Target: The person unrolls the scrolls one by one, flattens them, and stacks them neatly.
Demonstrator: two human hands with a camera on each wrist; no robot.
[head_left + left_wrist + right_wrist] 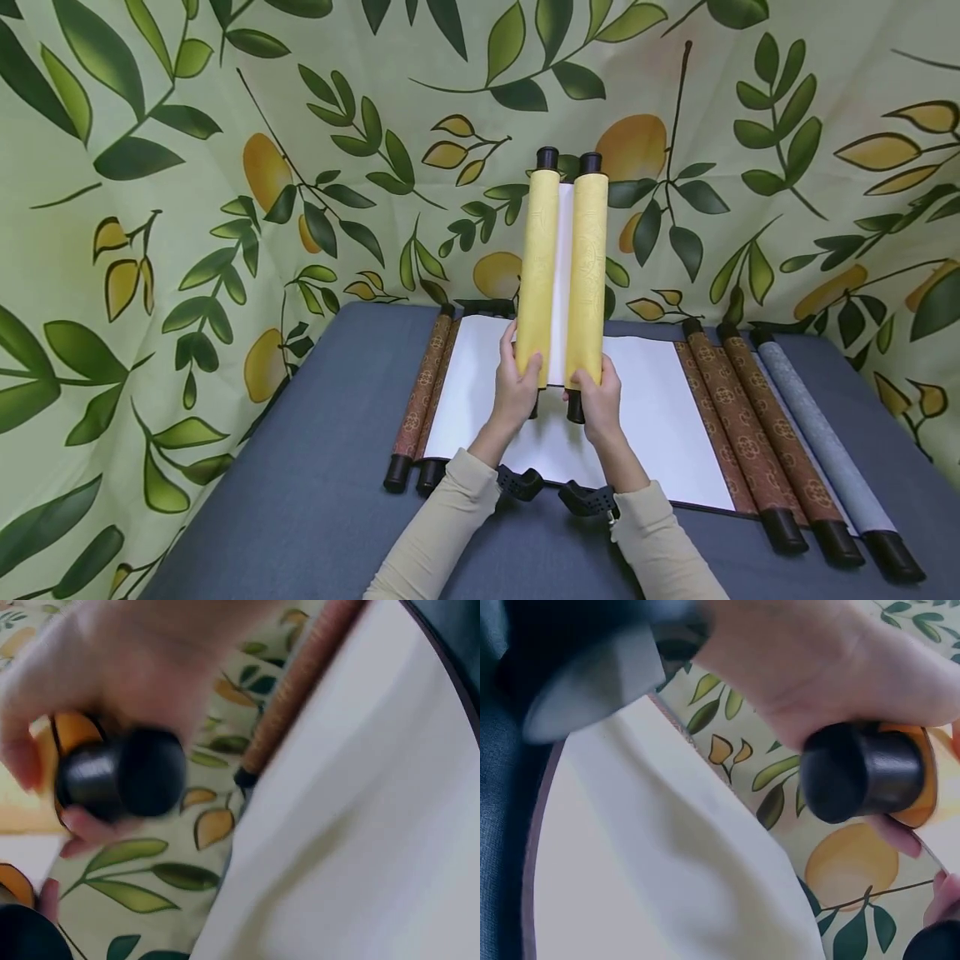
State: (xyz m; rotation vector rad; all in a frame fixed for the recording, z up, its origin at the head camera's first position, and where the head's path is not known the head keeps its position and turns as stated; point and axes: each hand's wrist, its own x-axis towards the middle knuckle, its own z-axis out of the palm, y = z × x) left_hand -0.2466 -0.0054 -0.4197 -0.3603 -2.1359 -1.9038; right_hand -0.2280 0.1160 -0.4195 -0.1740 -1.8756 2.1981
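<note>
A yellow scroll (pixel 538 275) is held up in the air over the table, its two rolls side by side with a narrow strip of white paper showing between them. My left hand (pixel 516 387) grips the lower end of the left roll. Around the lower end of the right roll curls my right hand (pixel 600 400). Black end knobs stick out past both hands: one knob (pixel 154 772) fills part of the left wrist view, another knob (pixel 862 772) appears in the right wrist view. Beneath lies a brown patterned scroll, spread to show blank white paper (pixel 465 392).
A blue-grey cloth (pixel 300 467) covers the table. Rolled beside the spread paper on the right are a brown patterned scroll (pixel 787 429) and a light blue scroll (pixel 825 433). Behind hangs a leaf-and-fruit printed curtain (pixel 420 100). Black wrist mounts (pixel 521 483) sit below the hands.
</note>
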